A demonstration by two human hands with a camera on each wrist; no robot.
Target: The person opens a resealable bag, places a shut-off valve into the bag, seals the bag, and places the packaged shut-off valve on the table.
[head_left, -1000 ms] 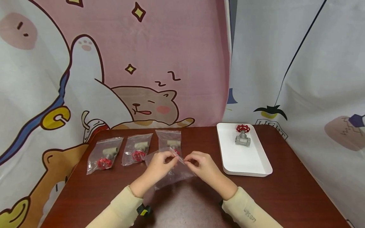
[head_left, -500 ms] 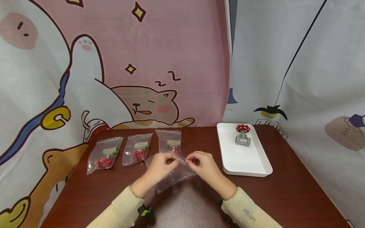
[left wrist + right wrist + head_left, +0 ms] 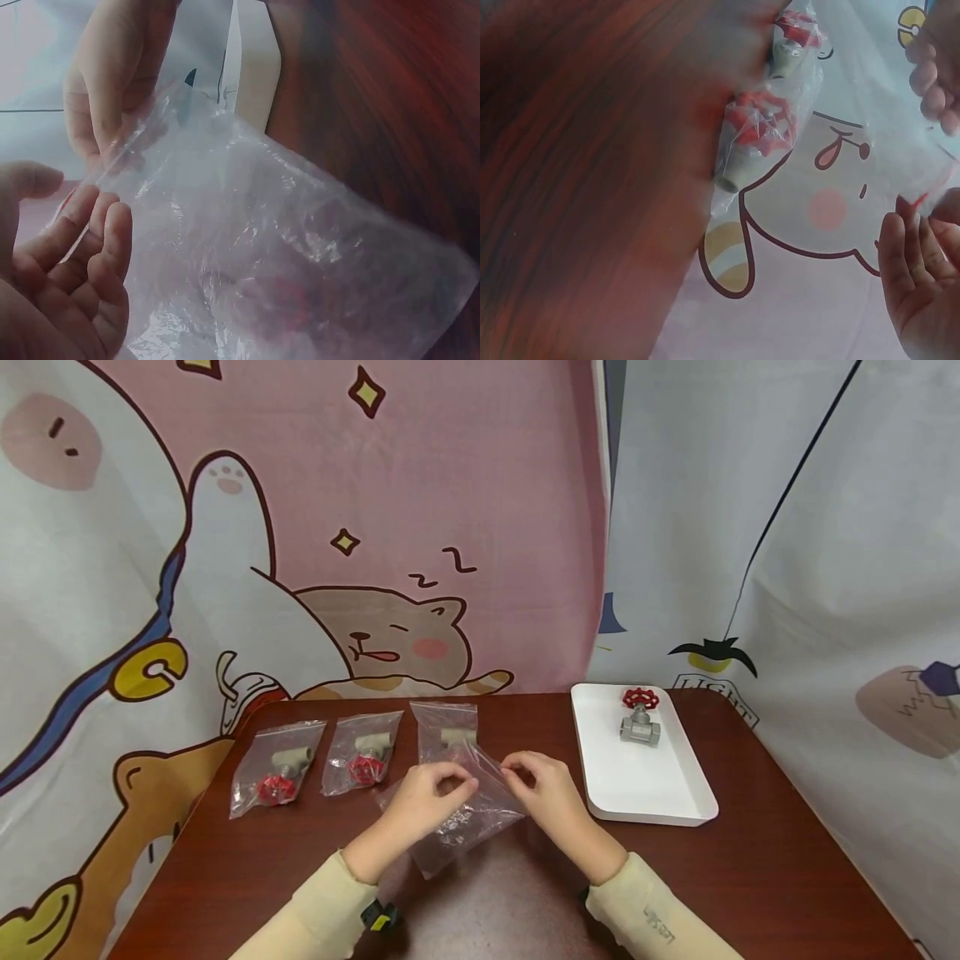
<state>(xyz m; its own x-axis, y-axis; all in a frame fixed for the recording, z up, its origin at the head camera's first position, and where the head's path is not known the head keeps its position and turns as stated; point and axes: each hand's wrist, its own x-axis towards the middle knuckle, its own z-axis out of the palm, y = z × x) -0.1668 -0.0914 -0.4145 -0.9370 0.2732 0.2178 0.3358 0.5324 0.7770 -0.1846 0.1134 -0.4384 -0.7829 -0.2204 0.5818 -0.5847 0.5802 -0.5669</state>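
Observation:
A clear zip-lock bag [image 3: 465, 831] hangs between the two hands above the middle of the table, creased and slanting. My left hand [image 3: 427, 797] has the bag's upper edge between its thumb and fingers; in the left wrist view a narrow gap shows between thumb tip and forefinger. The right hand [image 3: 542, 785] pinches the bag's top right corner. A short red line on the bag's edge [image 3: 922, 201] shows by the right fingertips. Behind it, a bagged gate valve [image 3: 457, 737] is partly hidden. Faint red shows through the film in the left wrist view.
Two more bagged valves with red handwheels, the left one [image 3: 277, 785] and the middle one [image 3: 367, 760], lie on the brown table [image 3: 772, 877]. A white tray [image 3: 648, 789] at right holds an unbagged valve [image 3: 640, 727]. Printed curtains [image 3: 487, 485] stand behind the table.
The bag's upper edge has shifted up and right with the right hand, and more of the bag shows spread between the hands. The left hand has moved slightly right.

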